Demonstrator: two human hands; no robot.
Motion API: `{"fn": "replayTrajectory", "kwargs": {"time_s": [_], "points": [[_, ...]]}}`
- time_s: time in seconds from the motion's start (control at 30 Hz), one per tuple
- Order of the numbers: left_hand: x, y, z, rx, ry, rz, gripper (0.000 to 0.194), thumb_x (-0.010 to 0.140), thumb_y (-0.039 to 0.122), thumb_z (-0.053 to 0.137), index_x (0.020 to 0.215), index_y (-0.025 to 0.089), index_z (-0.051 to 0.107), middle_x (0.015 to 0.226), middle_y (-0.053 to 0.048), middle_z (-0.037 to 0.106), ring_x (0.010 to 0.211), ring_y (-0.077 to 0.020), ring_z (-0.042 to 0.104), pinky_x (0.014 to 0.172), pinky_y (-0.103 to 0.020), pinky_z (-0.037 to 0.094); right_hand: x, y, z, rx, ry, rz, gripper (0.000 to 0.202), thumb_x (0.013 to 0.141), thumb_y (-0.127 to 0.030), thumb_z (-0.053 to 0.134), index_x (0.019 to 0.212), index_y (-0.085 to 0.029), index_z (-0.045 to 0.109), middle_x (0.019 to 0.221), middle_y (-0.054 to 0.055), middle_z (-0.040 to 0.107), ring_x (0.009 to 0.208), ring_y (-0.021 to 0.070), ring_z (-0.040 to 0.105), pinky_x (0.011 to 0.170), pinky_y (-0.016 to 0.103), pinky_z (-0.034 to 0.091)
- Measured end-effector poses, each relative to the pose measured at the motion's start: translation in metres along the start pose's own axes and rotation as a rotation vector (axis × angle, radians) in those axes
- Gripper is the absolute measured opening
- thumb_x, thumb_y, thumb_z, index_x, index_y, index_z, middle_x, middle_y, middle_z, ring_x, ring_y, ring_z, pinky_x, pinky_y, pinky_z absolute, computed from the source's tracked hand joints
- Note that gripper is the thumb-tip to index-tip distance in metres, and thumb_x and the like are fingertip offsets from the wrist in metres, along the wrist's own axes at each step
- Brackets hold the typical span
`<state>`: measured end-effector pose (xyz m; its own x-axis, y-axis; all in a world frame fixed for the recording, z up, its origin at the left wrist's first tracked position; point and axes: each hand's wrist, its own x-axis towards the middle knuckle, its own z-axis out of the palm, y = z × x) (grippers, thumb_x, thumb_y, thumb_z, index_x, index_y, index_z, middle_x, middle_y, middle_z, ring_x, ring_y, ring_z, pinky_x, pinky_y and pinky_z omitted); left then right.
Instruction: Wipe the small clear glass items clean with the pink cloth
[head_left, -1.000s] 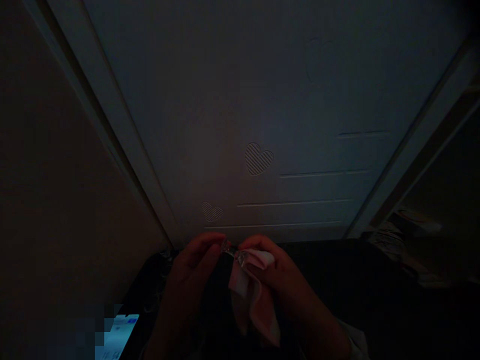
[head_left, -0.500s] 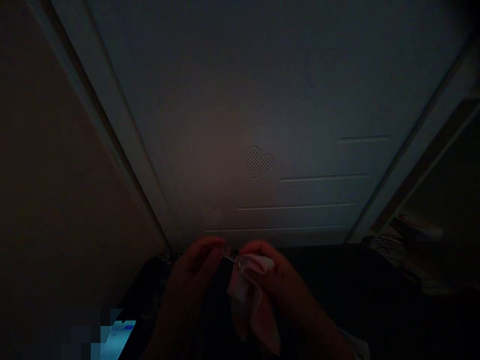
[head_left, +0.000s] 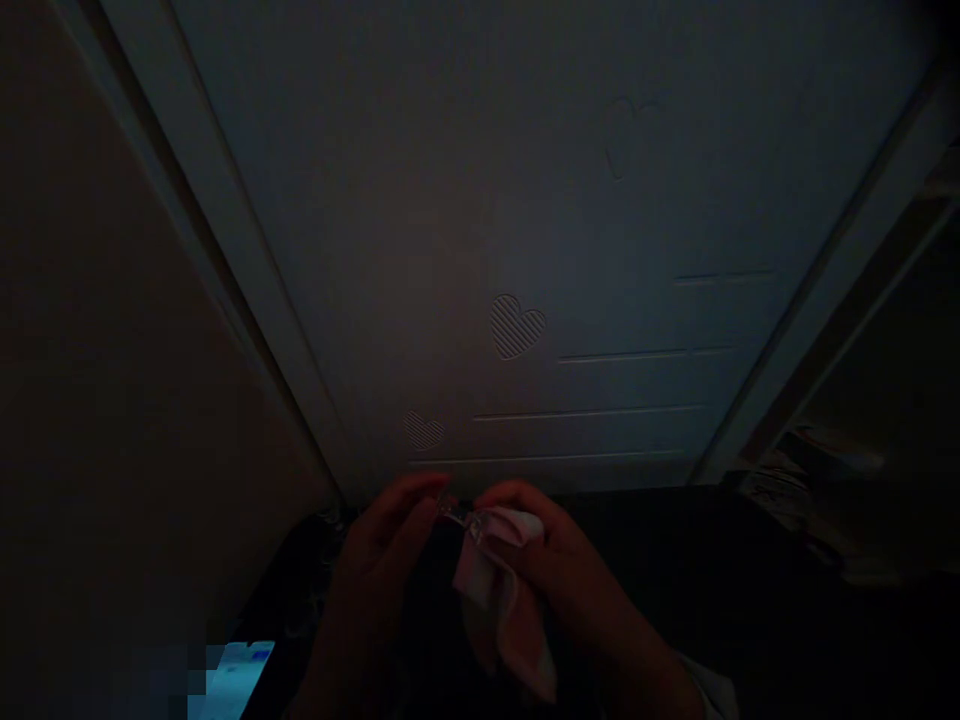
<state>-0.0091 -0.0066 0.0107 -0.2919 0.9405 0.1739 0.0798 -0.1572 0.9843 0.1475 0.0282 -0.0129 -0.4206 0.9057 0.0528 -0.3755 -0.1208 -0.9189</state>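
Observation:
In dim light at the lower middle of the head view, my left hand (head_left: 390,540) is closed, its thumb and fingers pinching one end of a small, clear, shiny object (head_left: 456,512). Too dark to make out its exact kind. My right hand (head_left: 562,550) grips a pale pink cloth (head_left: 510,600) that wraps about the object's other end. The cloth's loose part hangs in folds below the fingers. Both hands are close together, with the shiny piece bridging the gap between them.
A pale door panel (head_left: 405,250) with embossed hearts and lines stands ahead. To the left is a plain wall (head_left: 135,400). A lit phone screen (head_left: 236,680) glows at the lower left. Dim items (head_left: 832,450), hard to make out, lie at the right.
Both hands keep their hold on the shiny object and cloth, shifting only very slightly. The cloth's hanging end has moved a little left. The view has barely moved.

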Motion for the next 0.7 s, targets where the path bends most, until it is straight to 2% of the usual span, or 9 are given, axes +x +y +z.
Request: {"fn": "replayTrajectory", "kwargs": {"time_s": [0.3, 0.5, 0.7], "points": [[0.005, -0.001, 0.002, 0.001, -0.034, 0.012, 0.016, 0.081, 0.037, 0.071, 0.091, 0.025, 0.078, 0.081, 0.001, 0.079, 0.081, -0.0196, 0.072, 0.071, -0.024, 0.053, 0.001, 0.002, -0.003, -0.006, -0.019, -0.03, 0.024, 0.07, -0.033, 0.083, 0.087, -0.022, 0.071, 0.074, -0.003, 0.064, 0.064, 0.0136, 0.057, 0.059, 0.023, 0.042], [0.003, -0.002, 0.003, -0.002, 0.018, 0.015, 0.015, 0.082, 0.035, 0.069, 0.09, 0.026, 0.077, 0.082, 0.0, 0.079, 0.083, -0.0201, 0.072, 0.073, -0.025, 0.053, -0.001, 0.008, -0.006, 0.028, -0.043, -0.078, 0.017, 0.074, -0.031, 0.082, 0.086, -0.022, 0.075, 0.076, -0.002, 0.068, 0.065, 0.0127, 0.059, 0.061, 0.023, 0.045], [0.003, -0.004, 0.0, 0.036, 0.001, 0.044, 0.013, 0.082, 0.033, 0.069, 0.09, 0.027, 0.077, 0.082, 0.001, 0.079, 0.082, -0.0191, 0.072, 0.073, -0.025, 0.054, 0.001, 0.012, -0.005, -0.03, 0.034, -0.127, 0.013, 0.071, -0.029, 0.081, 0.081, -0.023, 0.075, 0.077, 0.0, 0.073, 0.068, 0.0159, 0.063, 0.063, 0.026, 0.048]]}}
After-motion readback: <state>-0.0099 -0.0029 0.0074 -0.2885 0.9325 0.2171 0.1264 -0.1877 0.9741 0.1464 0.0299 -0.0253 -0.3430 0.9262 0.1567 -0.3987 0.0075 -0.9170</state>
